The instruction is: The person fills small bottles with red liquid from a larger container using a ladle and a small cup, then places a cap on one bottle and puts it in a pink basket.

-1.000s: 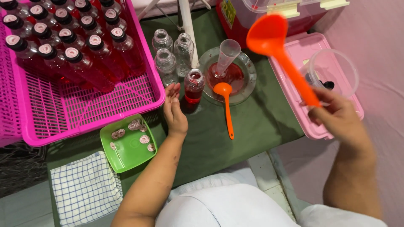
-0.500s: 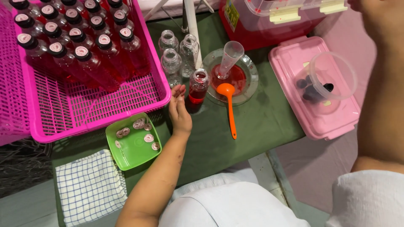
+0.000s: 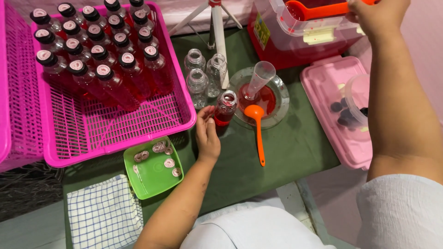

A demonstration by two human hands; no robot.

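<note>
Left hand [image 3: 207, 136] cupped loosely beside small clear plastic bottle partly filled with red liquid [image 3: 225, 108], fingertips touching, standing upright just right of it. Right hand [image 3: 376, 16] clamped on orange long-handled ladle [image 3: 318, 9], handle crosswise over clear tub of red liquid [image 3: 295, 34]. Open green mat [image 3: 295, 147] nearby.

Left hand [image 3: 207, 134]: forearm comes up from bottom centre, wrist straight, palm facing right, fingers extended together and slightly curled, thumb tucked alongside, fingertips pointing away from the body. Not gripping, hand loose. Right hand [image 3: 376, 14]: arm stretched far forward and up along the right edge, elbow near straight, white sleeve at the shoulder. Back of hand faces the camera, fingers clenched in a closed grip, knuckles leftward, wrist bent slightly inward.
</note>
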